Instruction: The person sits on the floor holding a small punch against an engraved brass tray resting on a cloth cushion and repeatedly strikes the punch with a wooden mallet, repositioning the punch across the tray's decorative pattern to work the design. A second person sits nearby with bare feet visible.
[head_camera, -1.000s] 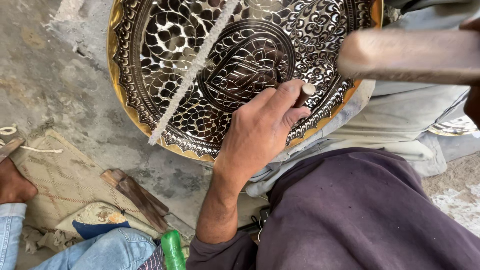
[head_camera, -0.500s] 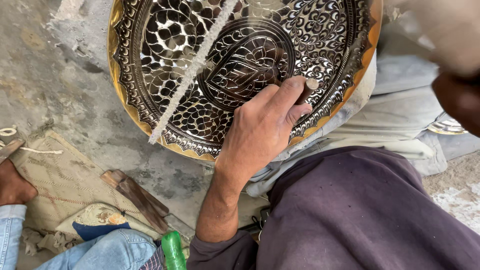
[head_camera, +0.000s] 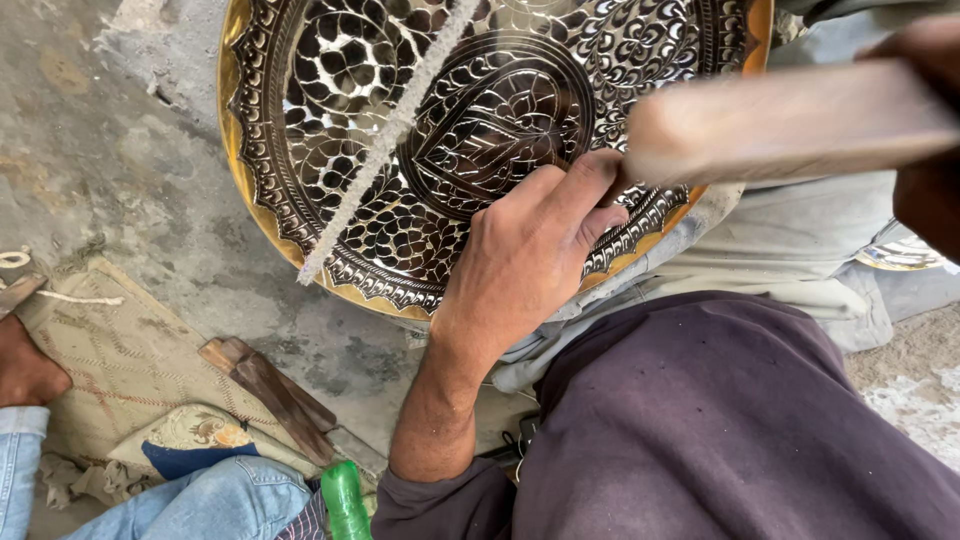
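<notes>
1. Left hand (head_camera: 530, 250) on the engraved brass tray (head_camera: 330, 150), fingers (head_camera: 560, 195) pinched narrow around a small chisel, mostly hidden; tip at tray's lower right rim.
2. Right hand (head_camera: 930, 190) at frame edge, fingers wrapped on blurred wooden mallet (head_camera: 790, 125).
3. Mallet long axis roughly horizontal, head pointing left, just above and right of left fingers.
4. Chisel axis: cannot tell.
5. Tray tilted, propped against lap.

wooden mallet (head_camera: 790, 125) swung back down, over the chisel
</notes>
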